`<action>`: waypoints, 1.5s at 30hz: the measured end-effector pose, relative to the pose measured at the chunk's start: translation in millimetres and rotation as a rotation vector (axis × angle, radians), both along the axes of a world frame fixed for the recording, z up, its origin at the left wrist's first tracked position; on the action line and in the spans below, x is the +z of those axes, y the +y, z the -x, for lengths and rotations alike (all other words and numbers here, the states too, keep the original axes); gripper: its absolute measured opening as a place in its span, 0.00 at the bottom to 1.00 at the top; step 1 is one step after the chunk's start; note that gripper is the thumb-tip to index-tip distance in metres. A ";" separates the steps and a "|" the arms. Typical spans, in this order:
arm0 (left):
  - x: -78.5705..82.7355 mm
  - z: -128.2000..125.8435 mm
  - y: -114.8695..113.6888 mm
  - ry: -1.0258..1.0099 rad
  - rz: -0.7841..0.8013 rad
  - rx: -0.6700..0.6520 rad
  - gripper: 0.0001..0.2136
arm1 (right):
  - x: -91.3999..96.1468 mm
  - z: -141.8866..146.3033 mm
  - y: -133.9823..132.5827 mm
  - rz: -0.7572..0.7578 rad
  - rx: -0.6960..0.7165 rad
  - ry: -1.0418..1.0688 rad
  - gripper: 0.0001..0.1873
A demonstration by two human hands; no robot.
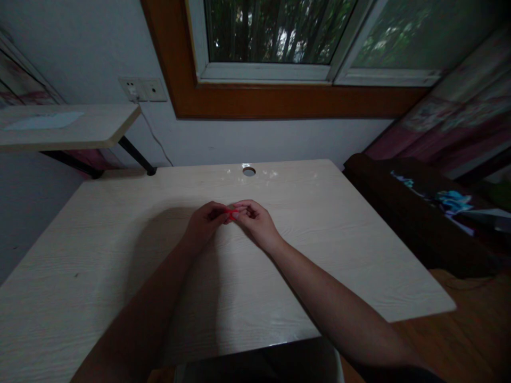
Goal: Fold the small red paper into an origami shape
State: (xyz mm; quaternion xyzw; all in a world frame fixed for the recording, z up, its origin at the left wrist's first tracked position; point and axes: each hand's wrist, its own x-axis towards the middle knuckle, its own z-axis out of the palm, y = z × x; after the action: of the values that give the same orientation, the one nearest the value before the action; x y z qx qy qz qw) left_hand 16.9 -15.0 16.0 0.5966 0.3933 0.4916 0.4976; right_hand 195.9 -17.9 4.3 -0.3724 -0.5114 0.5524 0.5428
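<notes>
A small bright red piece (pixel 231 213) sits between my two hands, over the middle of the pale desk (pixel 319 223). It looks thin and folded or strip-like, but its kind is too small to make out. My left hand (pixel 205 221) pinches its left side between thumb and fingers. From the other side my right hand (pixel 255 219) grips it with thumb and curled fingers. The fingertips nearly meet and cover much of the red piece. Both hands are close to the desk surface; whether they rest on it I cannot tell.
A round cable hole (pixel 249 172) lies near the desk's back edge. At the left, a raised shelf (pixel 72 130) stands on black legs, with a cord (pixel 154 133) running down from a wall socket (pixel 142 89). Beyond the right edge is a dark brown covered piece (pixel 399 213) with items on it.
</notes>
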 end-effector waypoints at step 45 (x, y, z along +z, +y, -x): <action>4.9 -2.1 0.0 -0.022 -0.003 0.119 0.10 | 6.3 2.5 -1.9 0.048 -0.083 0.139 0.17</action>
State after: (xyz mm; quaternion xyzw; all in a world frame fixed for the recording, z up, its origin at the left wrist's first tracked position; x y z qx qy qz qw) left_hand 18.9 -15.0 20.9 0.5674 0.4217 0.5277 0.4709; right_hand 193.4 -19.8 10.7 -0.3670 -0.4434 0.5660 0.5902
